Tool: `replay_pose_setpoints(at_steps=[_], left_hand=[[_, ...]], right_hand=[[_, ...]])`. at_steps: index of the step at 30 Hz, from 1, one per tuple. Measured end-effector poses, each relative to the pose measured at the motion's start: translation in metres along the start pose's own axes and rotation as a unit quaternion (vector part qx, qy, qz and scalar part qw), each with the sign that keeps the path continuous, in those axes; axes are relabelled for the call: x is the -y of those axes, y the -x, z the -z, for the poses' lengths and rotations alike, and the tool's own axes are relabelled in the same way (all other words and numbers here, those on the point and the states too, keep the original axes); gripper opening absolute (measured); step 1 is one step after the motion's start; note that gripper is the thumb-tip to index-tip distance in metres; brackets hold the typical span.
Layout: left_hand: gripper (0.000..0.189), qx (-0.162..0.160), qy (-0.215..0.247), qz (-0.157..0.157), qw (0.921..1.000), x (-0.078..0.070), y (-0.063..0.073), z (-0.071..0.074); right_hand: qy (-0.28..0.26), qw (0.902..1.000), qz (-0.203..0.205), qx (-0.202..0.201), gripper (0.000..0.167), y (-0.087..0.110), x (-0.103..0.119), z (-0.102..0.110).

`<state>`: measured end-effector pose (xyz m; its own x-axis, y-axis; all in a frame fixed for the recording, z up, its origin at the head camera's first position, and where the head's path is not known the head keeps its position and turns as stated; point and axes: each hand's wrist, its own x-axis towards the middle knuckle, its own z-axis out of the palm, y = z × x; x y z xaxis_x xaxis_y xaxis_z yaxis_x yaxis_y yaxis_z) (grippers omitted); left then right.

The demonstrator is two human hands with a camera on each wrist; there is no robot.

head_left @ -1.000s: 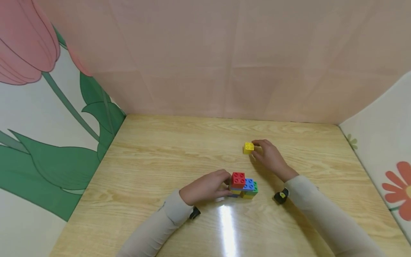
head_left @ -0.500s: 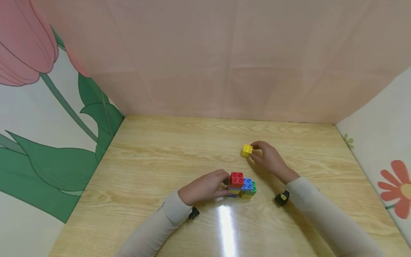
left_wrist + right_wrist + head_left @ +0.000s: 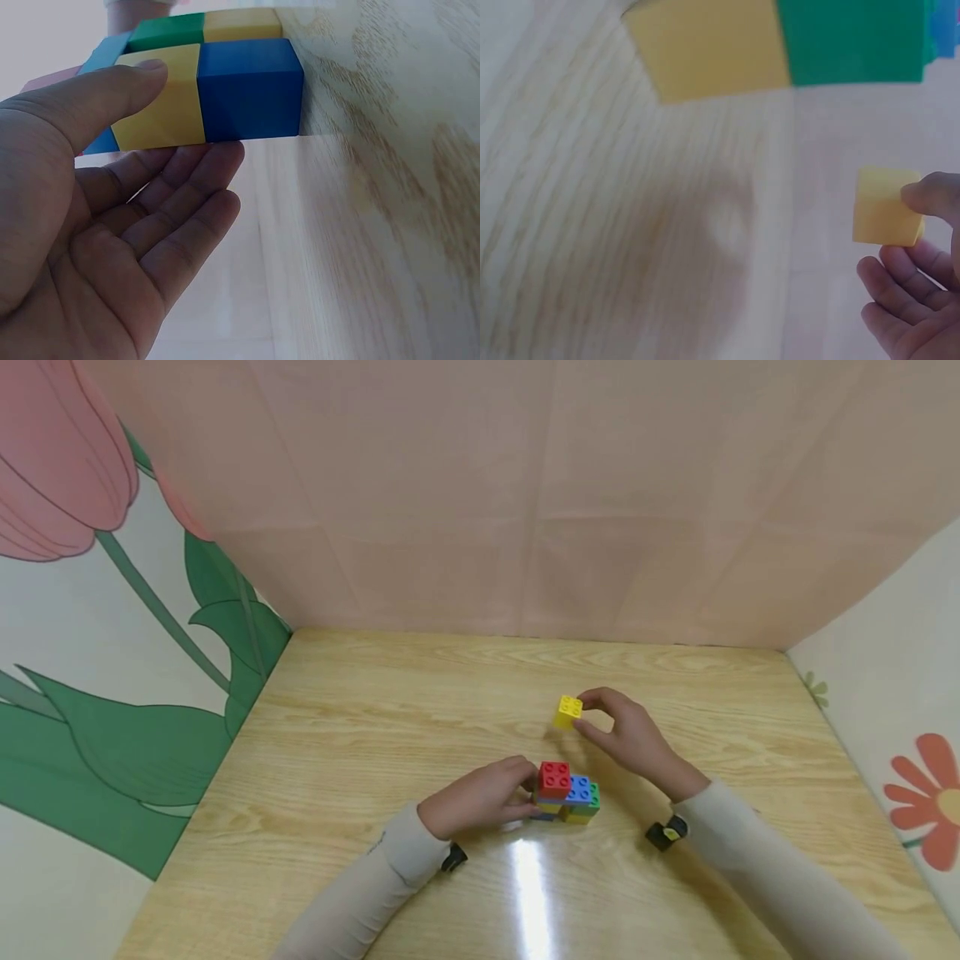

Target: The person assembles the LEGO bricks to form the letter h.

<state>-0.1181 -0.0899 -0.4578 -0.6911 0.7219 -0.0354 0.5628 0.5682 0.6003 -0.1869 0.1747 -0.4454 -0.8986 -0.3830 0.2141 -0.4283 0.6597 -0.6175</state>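
Note:
My left hand (image 3: 480, 793) grips a small build of toy building bricks standing on the table. On top of it is a red brick (image 3: 555, 779), beside a lower blue brick (image 3: 579, 788) and a green brick (image 3: 595, 797). The left wrist view shows the left thumb on a yellow brick (image 3: 172, 112) of this build, above a dark blue bottom brick (image 3: 251, 90), with fingers along the opposite side. Farther back, my right hand (image 3: 630, 739) pinches a loose yellow brick (image 3: 567, 711) between thumb and fingers. In the right wrist view, that brick hangs above the tabletop.
The wooden table (image 3: 390, 710) ends at a pink cloth backdrop (image 3: 450, 543). A tulip-printed panel (image 3: 112, 710) borders it on the left, and a flower-printed panel (image 3: 885, 693) on the right. Black wrist devices show below both cuffs.
My right hand has lifted the loose yellow brick and carried it slightly left, tilting it. The left hand stays on the build, which has not moved.

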Motion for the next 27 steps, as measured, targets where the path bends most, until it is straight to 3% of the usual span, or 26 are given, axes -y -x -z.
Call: replay_pose_setpoints(at_steps=[8,18,27], left_hand=[[0.032,0.004,0.002,0.006,1.0000,-0.001,0.000,0.001],[0.035,0.005,0.007,0.007,0.9999,0.001,-0.001,-0.001],[0.035,0.015,0.015,0.027,0.9994,0.000,-0.002,-0.003]], right_hand=[[-0.010,0.9995,0.022,-0.018,0.040,0.006,0.021,0.009],[-0.029,0.9959,0.085,-0.017,0.037,0.021,0.042,0.014],[-0.035,0.9927,0.115,-0.008,0.037,0.035,0.060,0.019]])
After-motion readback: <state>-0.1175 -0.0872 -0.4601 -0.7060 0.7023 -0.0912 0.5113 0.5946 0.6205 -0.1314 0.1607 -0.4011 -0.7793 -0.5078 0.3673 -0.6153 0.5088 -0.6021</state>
